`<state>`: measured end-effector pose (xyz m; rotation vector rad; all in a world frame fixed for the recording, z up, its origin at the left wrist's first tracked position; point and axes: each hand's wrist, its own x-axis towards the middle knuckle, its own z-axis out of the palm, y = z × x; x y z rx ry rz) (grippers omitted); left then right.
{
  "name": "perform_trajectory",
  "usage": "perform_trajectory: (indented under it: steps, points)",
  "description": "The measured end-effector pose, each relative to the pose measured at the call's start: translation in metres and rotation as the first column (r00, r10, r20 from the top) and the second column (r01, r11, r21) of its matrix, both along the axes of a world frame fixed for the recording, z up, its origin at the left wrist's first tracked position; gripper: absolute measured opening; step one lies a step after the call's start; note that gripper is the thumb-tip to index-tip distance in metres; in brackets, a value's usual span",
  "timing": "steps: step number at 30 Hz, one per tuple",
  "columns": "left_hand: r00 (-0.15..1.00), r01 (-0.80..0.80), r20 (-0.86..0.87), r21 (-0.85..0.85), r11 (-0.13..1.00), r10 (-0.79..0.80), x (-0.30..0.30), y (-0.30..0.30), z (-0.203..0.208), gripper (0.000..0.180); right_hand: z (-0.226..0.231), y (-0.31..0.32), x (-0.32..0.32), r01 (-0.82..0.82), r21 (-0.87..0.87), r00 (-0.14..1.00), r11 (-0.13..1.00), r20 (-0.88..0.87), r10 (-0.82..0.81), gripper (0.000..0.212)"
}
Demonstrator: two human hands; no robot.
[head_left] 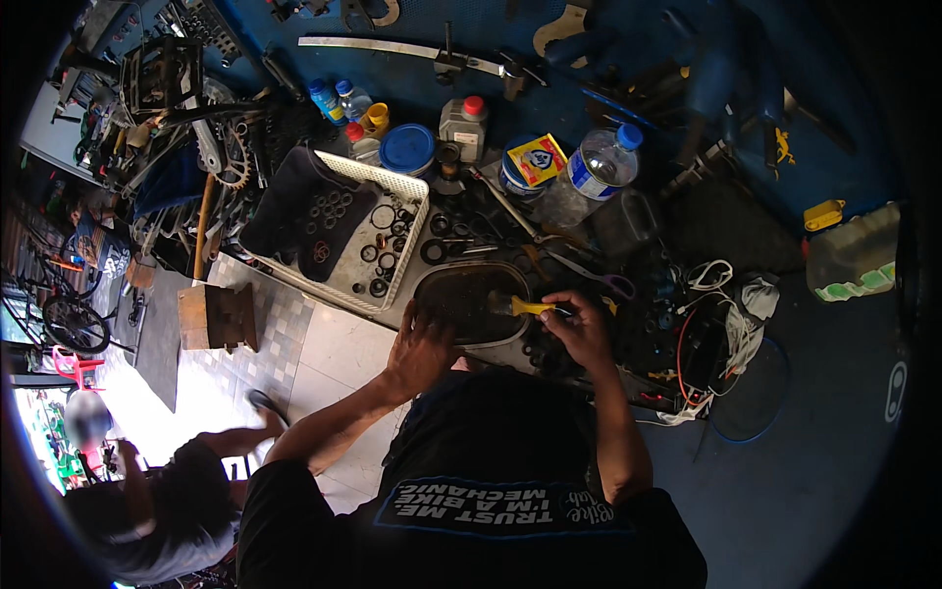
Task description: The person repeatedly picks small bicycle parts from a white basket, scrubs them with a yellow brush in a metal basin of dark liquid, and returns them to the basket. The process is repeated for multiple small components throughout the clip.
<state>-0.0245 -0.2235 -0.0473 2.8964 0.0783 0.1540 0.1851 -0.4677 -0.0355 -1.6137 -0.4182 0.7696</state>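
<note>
At the dark basin's (453, 294) three o'clock: yellow-handled brush (533, 307), grasped by right hand (581, 330) | eight o'clock: left hand (424, 349) at rim, grip unclear | ten o'clock: loose rings (379, 288) in white tray (378, 178) | brushing seemingly underway; finished share and remainder cannot be told.

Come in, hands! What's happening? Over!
Right hand gripping yellow-handled brush. Left hand at edge of oval pan. Bristles over pan. White plastic basket close by.

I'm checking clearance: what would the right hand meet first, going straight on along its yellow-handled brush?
Led by the yellow-handled brush, the right hand would likely meet the left wall of the dark oval pan, or perhaps its floor; depth is unclear.
</note>
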Motion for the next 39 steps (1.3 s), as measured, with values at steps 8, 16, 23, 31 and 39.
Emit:
perform_trajectory:
  steps: [8,16,23,31,39]
  points:
    - [0.988,-0.020,0.154,-0.016,1.000,0.022,0.023,0.017,-0.012,0.028,0.020,-0.007,0.005,0.139,-0.338,0.728,0.931,0.672,0.135,0.033]
    - [0.984,-0.083,0.144,-0.174,0.981,0.108,0.049,0.024,0.015,0.035,0.060,-0.008,0.095,0.676,0.164,0.243,0.719,0.871,-0.427,0.043]
    - [0.975,-0.039,0.203,-0.249,0.968,0.091,0.064,0.011,0.020,0.028,0.026,-0.009,0.157,0.677,0.118,0.518,0.727,0.626,-0.584,0.049]
    - [0.982,-0.057,0.145,-0.379,0.924,0.120,0.067,0.010,0.037,0.024,0.096,-0.025,0.108,0.728,0.457,0.253,0.511,0.513,-0.820,0.046]
    - [0.984,0.034,0.158,-0.607,0.794,0.078,0.084,0.009,0.072,0.046,0.131,-0.039,0.064,0.409,0.295,0.649,0.864,0.572,-0.502,0.026]
